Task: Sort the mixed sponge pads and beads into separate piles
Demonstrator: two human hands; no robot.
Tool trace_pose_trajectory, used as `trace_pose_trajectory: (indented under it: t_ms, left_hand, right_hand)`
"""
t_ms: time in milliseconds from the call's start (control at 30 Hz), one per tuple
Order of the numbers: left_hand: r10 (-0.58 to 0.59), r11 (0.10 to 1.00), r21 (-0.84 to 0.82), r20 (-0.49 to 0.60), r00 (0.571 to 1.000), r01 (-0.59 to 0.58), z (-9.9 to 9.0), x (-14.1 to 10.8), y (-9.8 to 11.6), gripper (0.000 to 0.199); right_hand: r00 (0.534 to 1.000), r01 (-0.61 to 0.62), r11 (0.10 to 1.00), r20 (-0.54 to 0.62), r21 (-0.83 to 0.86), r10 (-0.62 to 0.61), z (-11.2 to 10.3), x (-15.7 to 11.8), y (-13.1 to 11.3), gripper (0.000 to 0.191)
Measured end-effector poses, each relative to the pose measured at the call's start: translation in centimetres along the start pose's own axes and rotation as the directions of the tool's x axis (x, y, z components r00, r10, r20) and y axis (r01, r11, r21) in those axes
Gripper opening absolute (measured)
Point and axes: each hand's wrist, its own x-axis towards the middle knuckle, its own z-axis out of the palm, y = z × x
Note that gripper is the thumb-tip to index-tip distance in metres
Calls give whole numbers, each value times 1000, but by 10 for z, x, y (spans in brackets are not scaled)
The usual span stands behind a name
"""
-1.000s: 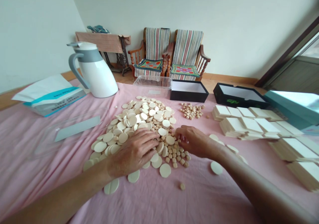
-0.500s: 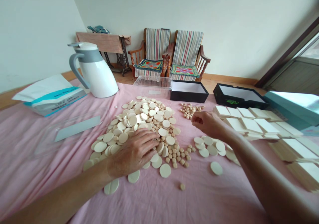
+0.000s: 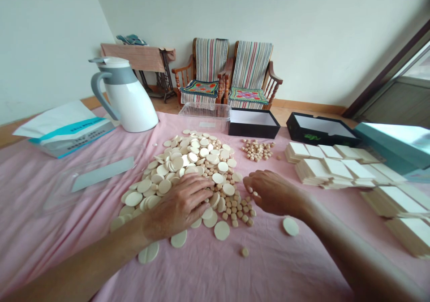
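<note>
My left hand (image 3: pixel 186 203) lies palm down on the near side of a heap of round wooden discs (image 3: pixel 178 162), its fingers stretched out and slightly apart. My right hand (image 3: pixel 273 193) is just right of the small wooden cubes (image 3: pixel 239 210) that spill from the heap. Its fingers are curled with the tips drawn in; what they hold, if anything, is hidden. Beyond it sits a separate small pile of wooden cubes (image 3: pixel 258 150). One loose disc (image 3: pixel 290 226) lies in front of my right wrist, and a single cube (image 3: pixel 245 251) is near the front.
Stacks of pale rectangular wooden pieces (image 3: pixel 337 167) stand on the right beside a teal box (image 3: pixel 396 145). Two black boxes (image 3: pixel 254 131) and a clear plastic tub (image 3: pixel 204 114) line the back. At left are a white jug (image 3: pixel 132 102), a tissue pack (image 3: pixel 72 134) and a clear lid (image 3: pixel 60 194).
My right hand has moved from beside the small cube pile back toward me, to the heap's right edge, and now covers the group of discs there. My left hand has stayed in place.
</note>
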Motion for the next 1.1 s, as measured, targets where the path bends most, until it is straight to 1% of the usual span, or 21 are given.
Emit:
trace_pose_trajectory:
  t_ms: [67, 133, 167, 233, 267, 300, 333, 367, 433, 467, 533, 567, 633, 700, 767, 867, 933, 1000, 1067, 1100]
  left_hand:
    - [0, 1000, 1, 1, 1000, 0, 1, 0, -1, 17]
    - [3, 1000, -1, 0, 1000, -3, 1, -1, -1, 17]
    - [3, 1000, -1, 1, 1000, -3, 1, -1, -1, 17]
    - [2, 1000, -2, 0, 1000, -2, 1, -2, -1, 18]
    - [2, 1000, -3, 0, 1000, -2, 1, -2, -1, 18]
    - [1, 1000, -4, 2, 1000, -1, 1, -2, -1, 18]
    - [-1, 1000, -6, 3, 1000, 1, 1, -2, -1, 18]
    - [-4, 1000, -7, 4, 1000, 4, 1, -2, -1, 17]
    - [-9, 1000, -10, 7, 1000, 9, 1, -2, -1, 17]
    - [-11, 1000, -10, 8, 1000, 11, 2, -2, -1, 17]
    - [-15, 1000, -8, 7, 1000, 15, 2, -2, -2, 16]
    - [-16, 1000, -6, 6, 1000, 16, 2, -2, -2, 16]
    - [-16, 1000, -2, 8, 1000, 16, 2, -3, -2, 16]
    - [-14, 1000, 1, 13, 1000, 14, 3, -3, -3, 16]
    - [-10, 1000, 3, 14, 1000, 10, 3, -3, -3, 16]
    - [-3, 1000, 8, 7, 1000, 3, 3, -3, -4, 17]
    - [1, 1000, 12, 4, 1000, -1, 2, -3, -4, 17]
    - [5, 1000, 14, 7, 1000, -5, 2, -3, -3, 17]
    - [9, 1000, 15, 8, 1000, -9, 2, -3, -3, 17]
    - [10, 1000, 14, 8, 1000, -10, 2, -3, -3, 17]
  right_hand:
    - [994, -47, 996, -99, 74, 54, 2, 6, 16, 19]
    - [961, -124, 983, -231, 134, 152, 6, 14, 36, 19]
    - [931, -159, 974, -305, 159, 202, 8, 18, 46, 19]
    - [852, -217, 954, -436, 208, 289, 9, 23, 60, 19]
    - [822, -230, 946, -475, 228, 314, 7, 23, 64, 19]
    - [813, -235, 943, -484, 237, 324, 5, 21, 65, 19]
    - [829, -232, 944, -460, 234, 318, 0, 18, 63, 17]
    - [866, -221, 950, -402, 222, 295, -5, 13, 59, 14]
    - [952, -162, 969, -229, 186, 203, -14, 3, 46, 11]
    - [979, -121, 978, -142, 168, 145, -18, -3, 39, 11]
    - [999, -41, 992, -18, 117, 43, -20, -10, 23, 13]
    - [1000, -9, 997, 17, 79, 8, -18, -12, 15, 15]
    - [999, 24, 1000, 46, -8, -23, -11, -12, 4, 16]
    - [998, 37, 997, 45, -72, -33, -4, -10, -3, 17]
    - [998, 47, 994, 46, -94, -43, 0, -7, -5, 18]
    - [1000, 23, 998, 22, -63, -21, 0, -3, 4, 22]
    - [997, -56, 998, -60, -20, 55, -3, 1, 16, 24]
    - [971, -146, 989, -187, 30, 149, -7, 4, 29, 25]
    - [938, -173, 981, -288, 87, 191, -11, 6, 37, 25]
    - [934, -160, 980, -303, 119, 190, -12, 6, 38, 24]
